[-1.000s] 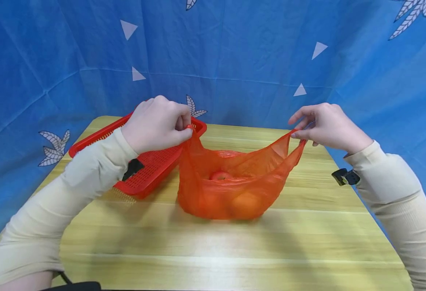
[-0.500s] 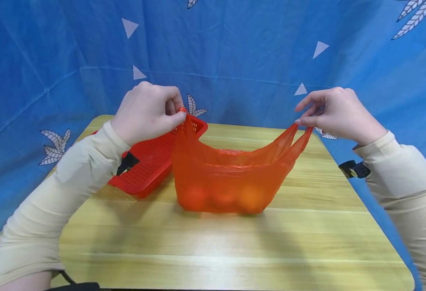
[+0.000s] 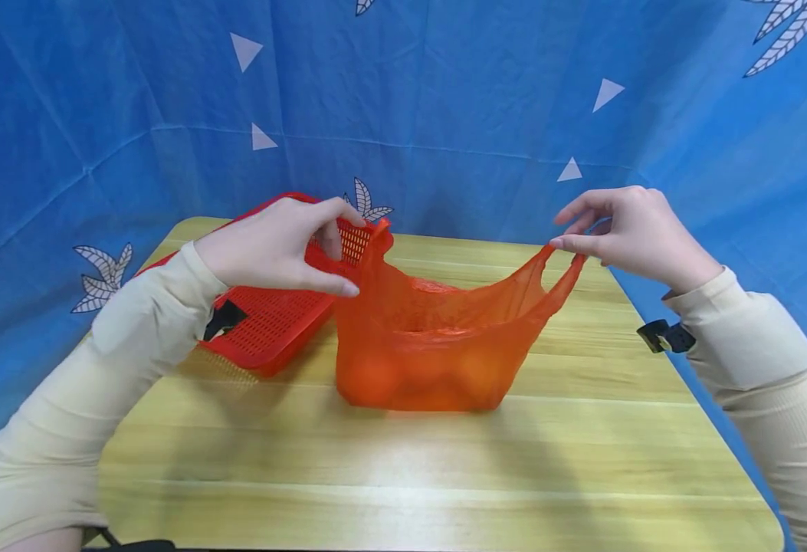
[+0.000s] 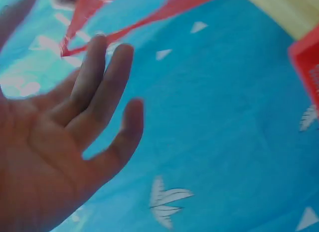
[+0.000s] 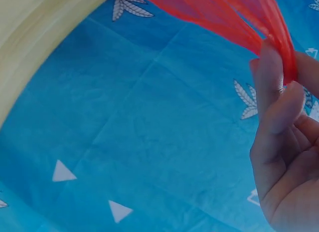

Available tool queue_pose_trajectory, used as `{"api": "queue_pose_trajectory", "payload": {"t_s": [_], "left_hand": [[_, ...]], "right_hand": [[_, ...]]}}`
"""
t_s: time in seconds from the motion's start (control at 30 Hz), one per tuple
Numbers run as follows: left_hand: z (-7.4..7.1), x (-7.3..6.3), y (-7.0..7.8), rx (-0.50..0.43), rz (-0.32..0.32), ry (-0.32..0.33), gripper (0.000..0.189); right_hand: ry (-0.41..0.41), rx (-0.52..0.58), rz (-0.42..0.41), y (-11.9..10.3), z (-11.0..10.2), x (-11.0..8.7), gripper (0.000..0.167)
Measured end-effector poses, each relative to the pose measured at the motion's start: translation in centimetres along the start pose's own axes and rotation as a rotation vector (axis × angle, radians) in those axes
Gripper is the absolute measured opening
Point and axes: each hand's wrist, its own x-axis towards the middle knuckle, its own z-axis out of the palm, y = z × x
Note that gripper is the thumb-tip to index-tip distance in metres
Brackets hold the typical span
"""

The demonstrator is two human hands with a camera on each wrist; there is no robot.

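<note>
An orange-red plastic bag (image 3: 431,368) stands on the table, its mouth spread and round shapes showing dimly through its front. My right hand (image 3: 627,234) pinches the bag's right handle between thumb and fingertips; the right wrist view shows the gathered red handle (image 5: 284,47) in the grip. At the bag's left side my left hand (image 3: 272,241) has its thumb and fingers spread apart, beside the left handle (image 3: 378,238), which stands up by itself. In the left wrist view the loose red handle (image 4: 94,27) lies beyond the relaxed fingers (image 4: 112,87).
A red perforated plastic basket (image 3: 265,337) sits on the table behind my left forearm, to the left of the bag. The pale wooden table (image 3: 403,475) ends at a blue patterned cloth (image 3: 417,100) behind and at the sides.
The bag was raised slightly by both handles, then lowered again. My left hand has let go of the left handle and opened. My right hand came down a little, still pinching its handle.
</note>
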Motion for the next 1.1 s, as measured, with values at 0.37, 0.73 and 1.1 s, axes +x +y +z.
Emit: {"api": "queue_pose_trajectory", "payload": {"t_s": [0.37, 0.73, 1.1], "left_hand": [[6.1, 2.1, -5.2, -0.241, -0.002, -0.406, 0.131], [9.1, 2.5, -5.2, -0.286, 0.104, -0.289, 0.114], [10.7, 3.5, -4.6, -0.248, 0.075, -0.22, 0.071]], "right_hand": [[-0.355, 0.245, -0.04, 3.2, 1.1, -0.4, 0.083], [-0.496, 0.391, -0.044, 5.3, 10.9, -1.4, 0.067], [-0.159, 0.39, 0.003, 3.3, 13.5, -0.9, 0.027]]}}
